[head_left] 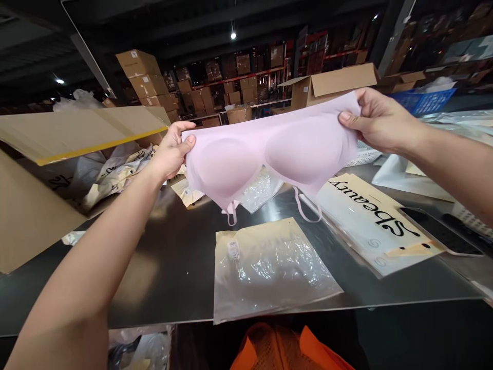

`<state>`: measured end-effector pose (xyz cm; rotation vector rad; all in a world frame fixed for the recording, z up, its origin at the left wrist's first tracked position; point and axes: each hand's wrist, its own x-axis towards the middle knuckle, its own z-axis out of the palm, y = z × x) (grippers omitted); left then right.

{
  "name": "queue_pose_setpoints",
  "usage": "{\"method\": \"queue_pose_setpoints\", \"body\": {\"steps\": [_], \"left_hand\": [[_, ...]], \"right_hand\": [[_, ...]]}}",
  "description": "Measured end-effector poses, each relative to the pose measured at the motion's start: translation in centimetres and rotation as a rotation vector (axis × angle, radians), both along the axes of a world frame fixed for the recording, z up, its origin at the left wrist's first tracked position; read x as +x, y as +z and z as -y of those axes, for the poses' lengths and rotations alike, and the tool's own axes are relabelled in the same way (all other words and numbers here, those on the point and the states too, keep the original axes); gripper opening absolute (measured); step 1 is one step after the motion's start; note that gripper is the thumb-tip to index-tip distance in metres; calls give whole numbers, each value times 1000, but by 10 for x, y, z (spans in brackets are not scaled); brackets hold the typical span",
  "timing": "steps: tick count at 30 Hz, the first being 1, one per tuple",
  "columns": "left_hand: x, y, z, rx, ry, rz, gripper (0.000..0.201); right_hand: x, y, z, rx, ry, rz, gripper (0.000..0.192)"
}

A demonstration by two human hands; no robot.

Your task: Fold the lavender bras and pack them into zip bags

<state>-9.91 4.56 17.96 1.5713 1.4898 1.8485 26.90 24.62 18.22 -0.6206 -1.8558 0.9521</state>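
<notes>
A pale pink seamless bra [269,151] is stretched out in the air above a grey metal table [177,257]. My left hand [171,149] pinches its left end and my right hand [375,121] pinches its right end. Its thin straps [308,208] dangle below. Under it on the table lies a clear plastic packing bag [269,267] with a small label.
A white "Beauty" branded bag [373,216] and a dark phone [439,231] lie at the right. An open cardboard box [57,169] with packaged goods stands at the left. An orange mesh item [285,349] sits at the near edge. Stacked cartons fill the shelves behind.
</notes>
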Motion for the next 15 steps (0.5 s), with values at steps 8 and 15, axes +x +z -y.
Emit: {"method": "queue_pose_setpoints", "body": {"steps": [8,15], "left_hand": [[44,-75,82,-458,-13,143,59],[78,-242,100,-1106,-37,205,50]], "right_hand": [[46,-61,32,-232,105,61,65],[21,-223,31,-722,170,409,57]]}}
